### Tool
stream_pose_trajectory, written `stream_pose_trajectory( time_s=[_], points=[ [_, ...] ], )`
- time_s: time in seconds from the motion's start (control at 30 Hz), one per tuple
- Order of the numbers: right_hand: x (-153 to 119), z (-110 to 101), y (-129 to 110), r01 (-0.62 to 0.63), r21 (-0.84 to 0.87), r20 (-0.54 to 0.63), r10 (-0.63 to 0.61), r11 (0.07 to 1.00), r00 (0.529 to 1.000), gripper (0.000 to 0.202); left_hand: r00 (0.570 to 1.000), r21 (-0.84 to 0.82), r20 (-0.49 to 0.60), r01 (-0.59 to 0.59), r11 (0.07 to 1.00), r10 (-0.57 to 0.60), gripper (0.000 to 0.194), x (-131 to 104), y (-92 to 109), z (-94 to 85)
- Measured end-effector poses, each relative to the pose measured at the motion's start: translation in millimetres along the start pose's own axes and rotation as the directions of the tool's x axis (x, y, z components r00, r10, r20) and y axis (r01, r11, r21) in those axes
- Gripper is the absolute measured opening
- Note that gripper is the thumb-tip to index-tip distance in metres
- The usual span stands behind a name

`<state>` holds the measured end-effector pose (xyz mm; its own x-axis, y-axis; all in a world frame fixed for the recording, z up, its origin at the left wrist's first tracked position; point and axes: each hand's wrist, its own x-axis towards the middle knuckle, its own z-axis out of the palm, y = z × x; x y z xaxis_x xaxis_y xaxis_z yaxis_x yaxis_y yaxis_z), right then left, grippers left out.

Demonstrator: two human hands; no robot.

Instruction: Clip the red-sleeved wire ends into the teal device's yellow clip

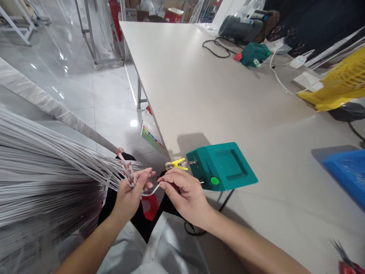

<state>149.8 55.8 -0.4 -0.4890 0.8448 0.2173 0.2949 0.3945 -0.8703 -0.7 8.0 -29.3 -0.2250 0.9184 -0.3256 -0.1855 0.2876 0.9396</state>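
My left hand is closed round several white cords with red-marked ends, left of the table edge. One white cord runs from it to my right hand, whose thumb and fingers pinch its end. Just beyond my right hand, a teal device with a green button sits at the table's near edge. A yellow clip is attached to a metal rod on the device's left side.
A large bundle of white cords hangs at the left. On the white table are a second teal device, a grey motor, a yellow fan, a blue tray and scissors.
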Motion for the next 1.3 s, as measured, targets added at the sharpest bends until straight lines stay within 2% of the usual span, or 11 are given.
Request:
stream_pose_trajectory(
  time_s=[0.07, 0.2, 0.43, 0.53, 0.63, 0.73, 0.83, 0.93, 1.07, 1.13, 1.3],
  points=[
    [0.1, -0.4, 0.5, 0.007, -0.003, 0.008, -0.007, 1.0, 1.0, 0.011, 0.999, 0.034, -0.03, -0.013, 0.999, 0.014, 0.028, -2.5, 1.2, 1.7],
    [-0.8, 0.5, 1.6, 0.014, -0.004, 0.019, -0.014, 1.0, 1.0, 0.013, 0.996, 0.1, 0.088, 0.0, 0.995, -0.008, 0.022, -7.0, 7.1, 7.2],
    [-1.2, 0.1, 0.3, -0.007, -0.054, -0.022, 0.006, 0.999, 1.0, 0.01, 1.0, 0.221, 0.008, -0.012, 0.975, 0.01, 0.011, -7.6, 12.2, 10.9],
    [1.9, -8.9, -4.0, 0.026, -0.161, 0.151, -0.001, 0.987, 0.989, 0.014, 0.986, 0.284, 0.159, -0.001, 0.959, -0.046, 0.014, -6.7, 12.0, 5.0],
    [4.6, -18.4, -6.6, 0.177, -0.259, 0.398, -0.062, 0.95, 0.915, 0.016, 0.927, 0.294, 0.348, 0.037, 0.955, -0.143, 0.015, -4.1, 13.2, -3.5],
    [4.9, -21.1, -4.9, 0.402, -0.338, 0.448, -0.23, 0.851, 0.864, 0.018, 0.89, 0.305, 0.417, 0.056, 0.951, -0.186, 0.016, -1.4, 15.2, -9.7],
    [3.5, -18.3, 0.6, 0.591, -0.451, 0.421, -0.425, 0.668, 0.802, 0.017, 0.88, 0.278, 0.395, 0.159, 0.947, -0.264, 0.021, -0.5, 14.3, -10.8],
    [1.5, -15.3, 7.8, 0.685, -0.526, 0.396, -0.567, 0.505, 0.722, 0.015, 0.886, 0.15, 0.338, 0.281, 0.948, -0.316, 0.023, -1.9, 9.3, -7.7],
    [-1.4, -14.7, 15.5, 0.738, -0.542, 0.378, -0.667, 0.402, 0.642, 0.016, 0.943, -0.027, 0.232, 0.249, 0.968, -0.237, 0.026, -3.6, 3.1, -4.4],
    [-2.1, -15.3, 16.0, 0.698, -0.552, 0.315, -0.661, 0.456, 0.681, 0.013, 0.97, -0.018, 0.152, 0.195, 0.981, -0.19, 0.025, -3.8, 2.8, -5.6],
    [2.2, -18.8, 4.7, 0.374, -0.373, 0.066, -0.378, 0.849, 0.923, 0.013, 0.991, 0.138, 0.063, 0.11, 0.984, -0.119, 0.019, -5.6, 6.4, -11.1]
  ],
)
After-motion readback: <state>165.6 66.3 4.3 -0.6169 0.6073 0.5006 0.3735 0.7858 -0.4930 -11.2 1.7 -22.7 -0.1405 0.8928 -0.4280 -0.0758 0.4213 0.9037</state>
